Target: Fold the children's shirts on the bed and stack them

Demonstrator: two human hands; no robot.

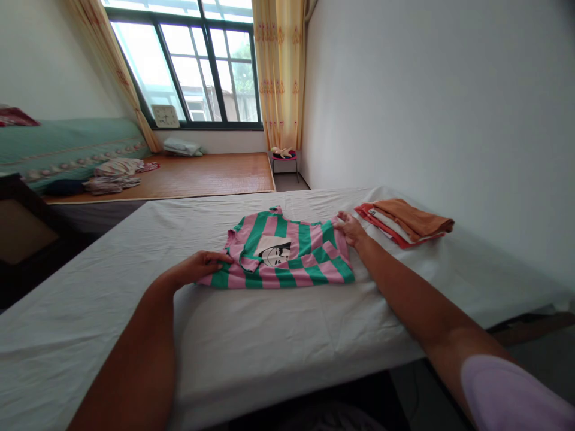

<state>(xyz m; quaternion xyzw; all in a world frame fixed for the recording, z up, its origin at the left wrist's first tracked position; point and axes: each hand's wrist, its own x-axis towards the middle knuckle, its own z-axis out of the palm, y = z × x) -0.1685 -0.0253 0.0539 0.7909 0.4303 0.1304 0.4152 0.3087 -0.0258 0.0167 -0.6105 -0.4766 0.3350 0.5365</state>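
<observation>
A T-shirt [299,239] with pink and green stripes lies on the white sheet in front of me, its near part folded over. A pale patch with a black-and-white printed face shows at its middle. My left hand [202,266] pinches the shirt's left end, near a sleeve, between thumb and fingers. At the opposite end, my right hand [350,229] holds the hem edge; its fingertips point away from me and partly hide the cloth there.
A folded stack of orange, white and red clothes [406,221] lies right of my right hand, near the wall. Beyond the white-sheeted bed [269,335] is a second bed with a brown mat [215,170], bearing crumpled clothes [114,176]. A small stool [285,157] stands by the curtain.
</observation>
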